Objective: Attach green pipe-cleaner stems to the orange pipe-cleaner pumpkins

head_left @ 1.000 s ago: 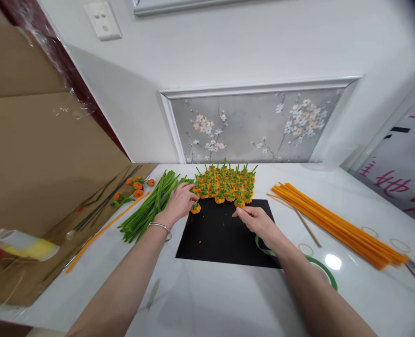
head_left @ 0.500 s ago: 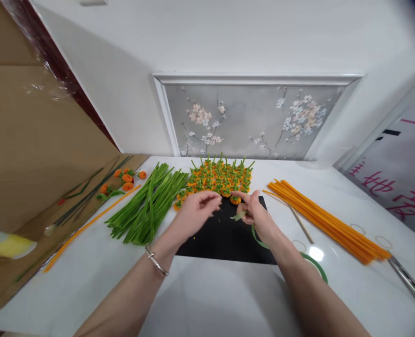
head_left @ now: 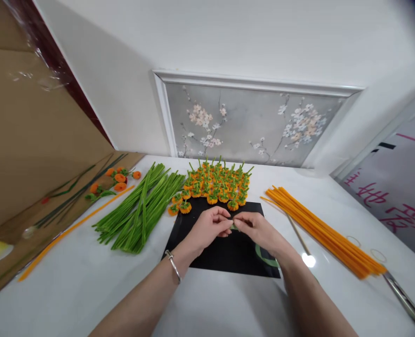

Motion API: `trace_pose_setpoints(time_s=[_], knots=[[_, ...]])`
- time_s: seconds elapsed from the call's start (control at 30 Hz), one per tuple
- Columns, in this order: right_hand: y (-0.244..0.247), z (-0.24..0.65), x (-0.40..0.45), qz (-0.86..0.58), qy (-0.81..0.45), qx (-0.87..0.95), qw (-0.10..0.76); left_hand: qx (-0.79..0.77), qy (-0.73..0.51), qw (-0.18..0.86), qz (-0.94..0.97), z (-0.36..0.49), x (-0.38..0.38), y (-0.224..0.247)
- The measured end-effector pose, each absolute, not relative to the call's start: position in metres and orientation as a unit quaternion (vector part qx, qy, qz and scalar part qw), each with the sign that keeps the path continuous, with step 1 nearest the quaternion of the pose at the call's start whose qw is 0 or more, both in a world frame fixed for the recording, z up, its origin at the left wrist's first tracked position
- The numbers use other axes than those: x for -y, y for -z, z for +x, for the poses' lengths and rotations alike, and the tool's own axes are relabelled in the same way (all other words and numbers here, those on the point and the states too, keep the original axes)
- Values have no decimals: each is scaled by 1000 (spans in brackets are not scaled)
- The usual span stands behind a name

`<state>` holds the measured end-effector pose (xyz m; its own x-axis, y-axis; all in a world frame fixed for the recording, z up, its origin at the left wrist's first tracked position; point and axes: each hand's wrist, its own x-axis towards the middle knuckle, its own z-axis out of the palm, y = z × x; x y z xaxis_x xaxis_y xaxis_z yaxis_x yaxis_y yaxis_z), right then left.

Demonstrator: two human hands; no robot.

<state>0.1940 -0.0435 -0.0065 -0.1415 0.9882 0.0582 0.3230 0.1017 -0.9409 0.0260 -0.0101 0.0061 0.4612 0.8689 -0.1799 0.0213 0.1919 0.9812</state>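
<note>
Over the black mat (head_left: 211,257), my left hand (head_left: 212,227) and my right hand (head_left: 255,228) meet fingertip to fingertip. Thumb and forefinger of my right hand pinch the end of a pale green tape (head_left: 266,260), whose loop hangs down onto the mat's right side. My left hand is closed in a pinch against the same spot; whether it grips the tape or something small is hidden. Just beyond the fingers stand several small orange pumpkin-like pieces (head_left: 233,205) with green stems, in rows.
Green fuzzy stems (head_left: 140,210) lie left of the mat. Orange stems (head_left: 327,231), a thin stick (head_left: 299,234) and a metal tool (head_left: 407,299) lie right. Orange flowers (head_left: 120,178) rest on cardboard at the far left. A wall stands behind.
My hands have come together over the mat, and my right forefinger, stretched out before, is now closed in a pinch. The view has shifted slightly.
</note>
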Motion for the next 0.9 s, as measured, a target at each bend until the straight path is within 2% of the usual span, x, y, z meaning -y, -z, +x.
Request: trace_pose_setpoints(time_s=[0.1, 0.33, 0.43, 0.47, 0.6, 0.7, 0.9], knots=[[9, 197, 44, -519, -443, 634, 365, -388, -310, 634, 593, 24, 8, -2], [9, 199, 42, -520, -444, 620, 385, -372, -288, 605, 642, 20, 5, 1], [10, 200, 39, -526, -422, 608, 419, -412, -287, 492, 711, 17, -7, 0], [11, 199, 38, -530, -414, 599, 434, -440, -298, 413, 740, 16, -13, -1], [15, 195, 35, -548, -405, 559, 473, -505, -346, 272, 742, 10, -44, -3], [15, 193, 34, -552, -394, 554, 482, -522, -338, 217, 753, 9, -62, -1], [15, 194, 33, -543, -366, 572, 495, -525, -311, 178, 772, 14, -77, 9]])
